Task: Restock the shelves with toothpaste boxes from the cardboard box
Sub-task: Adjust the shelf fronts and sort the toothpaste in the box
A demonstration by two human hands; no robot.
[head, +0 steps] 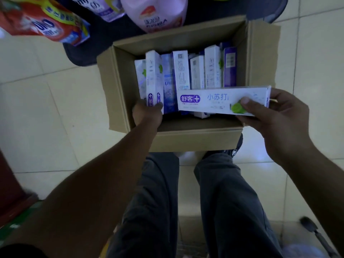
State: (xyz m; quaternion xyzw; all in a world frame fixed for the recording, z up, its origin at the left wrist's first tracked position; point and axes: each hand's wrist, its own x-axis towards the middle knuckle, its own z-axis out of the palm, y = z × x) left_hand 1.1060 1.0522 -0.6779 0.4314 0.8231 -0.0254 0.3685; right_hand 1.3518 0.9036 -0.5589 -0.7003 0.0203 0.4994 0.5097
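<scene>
The open brown cardboard box (260, 53) sits on the pale tiled floor (46, 108) right in front of the person's feet, so both arms can reach down into it without a step. Inside it, a row of narrow white and purple toothpaste boxes (212, 67) stands on end, packed side by side, which leaves only their near ends free to grab.

The right hand (275, 116) holds one long white toothpaste box with a purple logo and a green leaf (214, 101) level across the near edge of the carton and clear of the row. Its thumb presses on the printed face and its fingers (247, 119) curl under the lower edge. It grasps the pack near the right end, and this is likely a way to carry it off towards a shelf.

The left arm stretches straight down. The left hand (147, 114) is inside the carton at its left side, with the fingers clenched round the near end of an upright white toothpaste box with purple plus marks (154, 79). By the look of it, this hand is about to draw a second pack out.

No shelf is in view. A red detergent bag (46, 21) and a pink bag (158, 13) lie beyond the carton.
</scene>
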